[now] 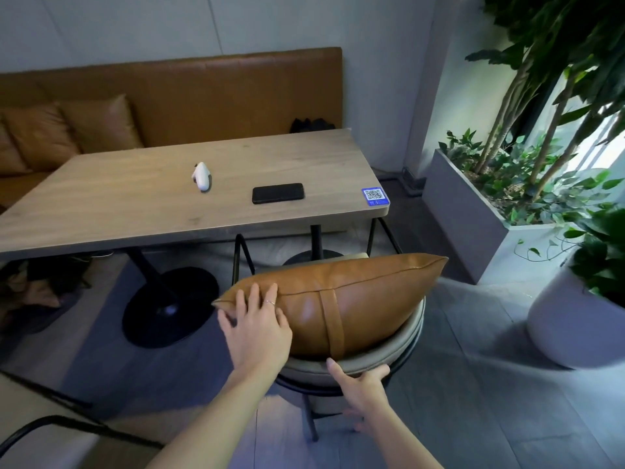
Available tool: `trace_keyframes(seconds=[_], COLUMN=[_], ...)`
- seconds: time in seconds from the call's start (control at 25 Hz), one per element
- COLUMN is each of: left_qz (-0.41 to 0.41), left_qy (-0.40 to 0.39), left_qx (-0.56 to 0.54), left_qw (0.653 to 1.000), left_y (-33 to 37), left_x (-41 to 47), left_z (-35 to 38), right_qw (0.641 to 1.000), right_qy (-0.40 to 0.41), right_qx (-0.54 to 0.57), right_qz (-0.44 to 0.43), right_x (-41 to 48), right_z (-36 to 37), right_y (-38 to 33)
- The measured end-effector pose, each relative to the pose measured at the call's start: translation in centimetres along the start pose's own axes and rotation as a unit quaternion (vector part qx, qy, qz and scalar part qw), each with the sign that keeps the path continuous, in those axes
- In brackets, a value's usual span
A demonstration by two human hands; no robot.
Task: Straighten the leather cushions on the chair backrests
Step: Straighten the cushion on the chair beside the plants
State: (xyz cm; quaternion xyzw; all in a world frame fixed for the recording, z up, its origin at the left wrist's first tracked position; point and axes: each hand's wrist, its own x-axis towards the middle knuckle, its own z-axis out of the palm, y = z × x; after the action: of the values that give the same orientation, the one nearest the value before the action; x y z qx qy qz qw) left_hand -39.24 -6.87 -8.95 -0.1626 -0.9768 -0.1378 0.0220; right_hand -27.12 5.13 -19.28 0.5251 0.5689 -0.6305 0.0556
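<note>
Wooden surface point(135, 198): black phone point(278, 193), white device point(202, 177), QR sticker point(374, 196); tan bench point(216, 93) behind, plants point(548, 137) right. Leather cushion point(351, 299) on chair backrest point(341, 365); left hand point(257, 333) flat on it, grip wide; right hand point(363, 389) clasps backrest.

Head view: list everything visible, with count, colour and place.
leather cushion: one, tan, strapped on near chair backrest
chair: one, grey, black frame, at table
table: one, light wood
phone: one, black, on table
white device: one, on table
QR sticker: one, blue, table corner
bench: one, tan, at wall
bench cushions: at least two, tan, left
planters: two, pale, right
left hand: flat on cushion
right hand: gripping backrest
</note>
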Motion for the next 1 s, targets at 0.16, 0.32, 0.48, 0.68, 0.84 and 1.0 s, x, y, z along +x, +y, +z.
trace_keyframes(seconds=[0.16, 0.32, 0.48, 0.68, 0.84, 1.0], left_qz=[0.068, 0.113, 0.138, 0.134, 0.139, 0.132], left_qy=[-0.061, -0.076, -0.074, -0.052, -0.039, -0.043], left_qx=[0.032, 0.054, 0.119, 0.176, 0.181, 0.18], left_qw=[0.995, 0.989, 0.98, 0.974, 0.973, 0.974], left_y=[4.4, 10.0, 14.4, 15.1, 14.5, 15.2], left_x=[-2.6, -3.3, -3.9, -3.9, -3.8, -4.6], left_z=[0.1, 1.8, 4.6, 7.1, 7.6, 8.6], right_qw=[0.999, 0.999, 0.999, 0.999, 0.999, 0.997], right_qy=[-0.006, 0.022, 0.013, -0.022, -0.032, -0.038], right_qx=[-0.012, -0.017, -0.015, 0.004, 0.028, 0.058], right_qz=[-0.031, -0.024, -0.026, -0.028, -0.03, -0.027], right_x=[0.5, 2.0, 3.9, 6.6, 8.2, 9.4], right_z=[-5.5, -12.4, -15.2, -15.1, -12.9, -12.5], right_y=[0.8, -1.1, -2.9, -4.4, -4.9, -4.9])
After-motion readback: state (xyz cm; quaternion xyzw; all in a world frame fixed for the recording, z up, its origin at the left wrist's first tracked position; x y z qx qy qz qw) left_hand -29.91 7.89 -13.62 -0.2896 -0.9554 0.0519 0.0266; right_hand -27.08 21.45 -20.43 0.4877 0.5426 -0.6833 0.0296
